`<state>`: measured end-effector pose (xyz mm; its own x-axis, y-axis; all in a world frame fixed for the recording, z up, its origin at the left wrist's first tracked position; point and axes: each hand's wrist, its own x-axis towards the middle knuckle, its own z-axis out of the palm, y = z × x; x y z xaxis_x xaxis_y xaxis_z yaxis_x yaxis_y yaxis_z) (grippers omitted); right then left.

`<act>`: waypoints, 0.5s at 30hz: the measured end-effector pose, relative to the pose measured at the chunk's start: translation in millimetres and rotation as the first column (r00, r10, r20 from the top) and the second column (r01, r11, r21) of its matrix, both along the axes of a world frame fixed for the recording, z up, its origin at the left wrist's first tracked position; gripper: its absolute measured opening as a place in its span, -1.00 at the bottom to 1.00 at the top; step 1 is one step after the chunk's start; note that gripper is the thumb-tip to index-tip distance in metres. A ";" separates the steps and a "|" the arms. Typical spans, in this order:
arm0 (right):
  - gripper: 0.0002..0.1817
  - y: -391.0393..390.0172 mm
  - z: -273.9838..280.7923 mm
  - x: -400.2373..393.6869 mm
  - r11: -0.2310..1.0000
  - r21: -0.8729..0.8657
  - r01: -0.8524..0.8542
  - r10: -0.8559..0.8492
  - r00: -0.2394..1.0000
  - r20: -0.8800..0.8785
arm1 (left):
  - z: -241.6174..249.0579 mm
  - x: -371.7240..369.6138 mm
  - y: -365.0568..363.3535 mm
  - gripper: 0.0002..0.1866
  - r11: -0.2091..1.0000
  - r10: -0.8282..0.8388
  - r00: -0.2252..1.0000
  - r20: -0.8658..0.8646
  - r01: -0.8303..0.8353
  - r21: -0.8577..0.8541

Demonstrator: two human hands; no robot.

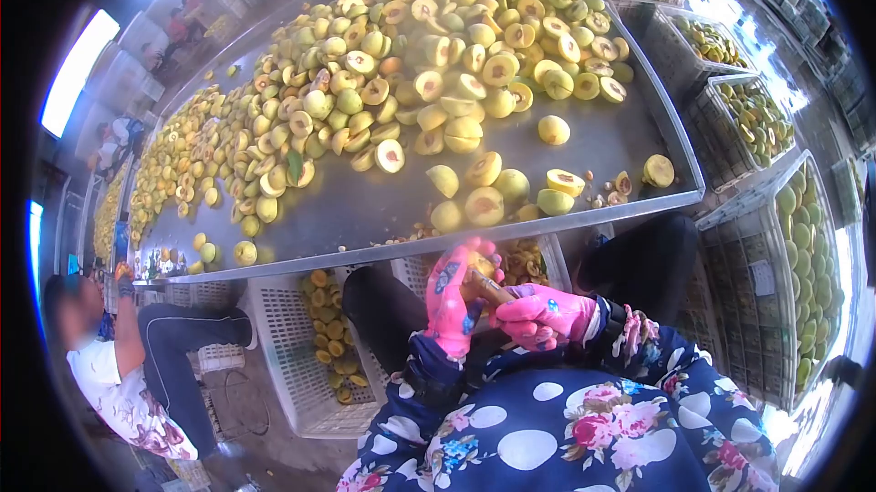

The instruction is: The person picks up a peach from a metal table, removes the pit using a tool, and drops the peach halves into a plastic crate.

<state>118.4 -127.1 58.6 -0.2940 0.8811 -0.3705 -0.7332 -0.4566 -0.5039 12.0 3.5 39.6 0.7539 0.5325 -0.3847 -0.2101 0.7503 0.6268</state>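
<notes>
My left hand (449, 302), in a pink patterned glove, is closed around a yellow peach piece (482, 264) just below the table's front edge. My right hand (550, 311), also gloved in pink, grips a slim brownish hand tool (491, 289) whose far end reaches the fruit. The tool's working tip is hidden against the peach. Both hands are above my lap. Nearest to them on the metal table (356, 218) lie several cut peaches, among them a half (484, 206) with its cut face showing.
A large heap of halved peaches (365, 63) covers much of the table. Below the edge stand a white crate (278, 337) with peach halves and another crate partly behind my hands. Filled crates (753, 309) line the right side. A co-worker (128, 355) sits at the left.
</notes>
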 end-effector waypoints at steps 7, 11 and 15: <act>-0.77 4.5 -4.9 4.9 0.992 0.107 -0.063 0.061 0.998 0.022 | 5.9 -51.7 77.8 -0.78 0.834 0.542 0.825 0.163 -0.552 0.020; -0.80 14.6 -83.9 0.0 0.969 -0.210 -0.130 0.244 0.635 0.733 | -20.5 -137.4 182.0 -0.65 0.386 0.677 0.618 -0.399 0.164 0.908; -0.76 -28.0 -205.0 16.8 0.769 -0.028 -0.639 0.040 0.005 0.999 | 13.2 -90.7 196.8 -0.65 0.064 0.735 0.575 -0.359 0.468 0.881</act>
<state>135.2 -155.1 -146.4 -0.2789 0.9022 -0.3290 0.6759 -0.0590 -0.7346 -78.7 200.3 52.8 0.4253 0.8477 0.3170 0.6508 -0.5299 0.5437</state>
